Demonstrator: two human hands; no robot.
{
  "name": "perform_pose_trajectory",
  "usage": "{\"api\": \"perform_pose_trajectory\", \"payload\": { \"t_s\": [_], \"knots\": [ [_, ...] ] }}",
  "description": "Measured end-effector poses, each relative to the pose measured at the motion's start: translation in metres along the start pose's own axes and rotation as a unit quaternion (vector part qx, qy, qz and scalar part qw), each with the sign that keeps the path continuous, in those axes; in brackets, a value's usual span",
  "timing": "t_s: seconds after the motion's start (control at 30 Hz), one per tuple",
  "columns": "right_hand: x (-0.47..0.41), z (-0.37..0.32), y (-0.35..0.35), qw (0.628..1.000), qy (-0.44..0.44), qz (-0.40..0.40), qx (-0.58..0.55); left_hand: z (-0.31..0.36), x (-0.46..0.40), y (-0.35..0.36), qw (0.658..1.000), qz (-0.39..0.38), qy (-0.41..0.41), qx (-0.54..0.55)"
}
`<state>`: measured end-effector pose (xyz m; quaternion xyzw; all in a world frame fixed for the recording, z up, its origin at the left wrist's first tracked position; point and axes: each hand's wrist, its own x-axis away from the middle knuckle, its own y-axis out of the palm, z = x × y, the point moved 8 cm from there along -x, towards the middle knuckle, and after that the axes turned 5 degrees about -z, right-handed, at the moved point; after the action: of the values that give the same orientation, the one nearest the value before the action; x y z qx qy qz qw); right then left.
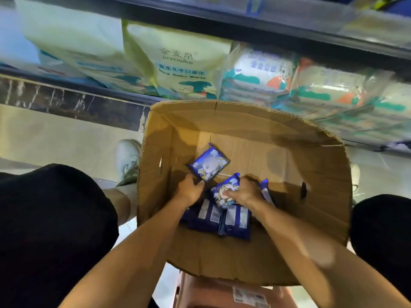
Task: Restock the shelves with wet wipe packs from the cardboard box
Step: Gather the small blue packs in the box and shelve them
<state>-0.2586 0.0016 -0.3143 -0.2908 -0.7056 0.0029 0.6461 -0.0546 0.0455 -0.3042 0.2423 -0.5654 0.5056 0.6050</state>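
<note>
The step in hand is judged to be the gathering of packs from the cardboard box (315, 174), before any transfer to the shelf (266, 30). Both hands are reached down into the box. The right hand (246, 191) is closed over an upright blue pack (224, 192), its fingers curled round the top edge and the thumb laid on the printed face. The left hand (189, 190) is placed at the near corner of a second blue pack (208, 164) lying face-up on the box floor; contact is seen, but whether the fingers pinch the corner or merely touch it cannot be told, the fingertips being hidden.

The next move is judged to call for a firm hold on both packs and a clean lift past the box walls — the packaging looks soft and slippery.

Contents of the box: the two packs noted, several more dark blue packs (235, 221) stacked label-side up beneath the wrists, and much bare cardboard floor — the box is judged nearly emptied. The shelf beyond is seen stocked with pale baby-wipe bags (178, 61) and bundled packs (260, 72).
</note>
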Motion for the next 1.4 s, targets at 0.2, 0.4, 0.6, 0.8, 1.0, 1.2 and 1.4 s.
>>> {"api": "perform_pose_trajectory", "payload": {
  "t_s": [0.2, 0.4, 0.6, 0.8, 1.0, 1.2, 1.4],
  "knots": [
    [0.014, 0.006, -0.03, 0.994, -0.045, 0.091, 0.042, 0.011, -0.013, 0.003, 0.977, 0.032, -0.035, 0.21],
    [0.027, 0.025, -0.04, 0.987, -0.098, 0.125, -0.02, 0.02, -0.025, 0.008, 0.926, 0.039, -0.094, 0.364],
    [0.025, 0.073, -0.032, 0.983, -0.048, 0.122, -0.128, 0.033, -0.024, 0.017, 0.911, 0.07, -0.108, 0.392],
    [0.026, 0.072, -0.036, 0.984, -0.056, 0.129, -0.113, 0.052, -0.014, 0.007, 0.937, 0.113, -0.012, 0.33],
    [0.052, 0.043, -0.078, 0.978, -0.087, 0.155, -0.111, 0.082, 0.035, -0.032, 0.978, 0.141, 0.114, 0.101],
    [0.11, 0.015, -0.144, 0.949, -0.161, 0.194, -0.187, 0.128, 0.107, -0.091, 0.967, 0.099, 0.225, -0.066],
    [0.205, -0.014, -0.212, 0.918, -0.258, 0.232, -0.193, 0.17, 0.209, -0.136, 0.925, 0.103, 0.36, -0.058]
  ]
}}
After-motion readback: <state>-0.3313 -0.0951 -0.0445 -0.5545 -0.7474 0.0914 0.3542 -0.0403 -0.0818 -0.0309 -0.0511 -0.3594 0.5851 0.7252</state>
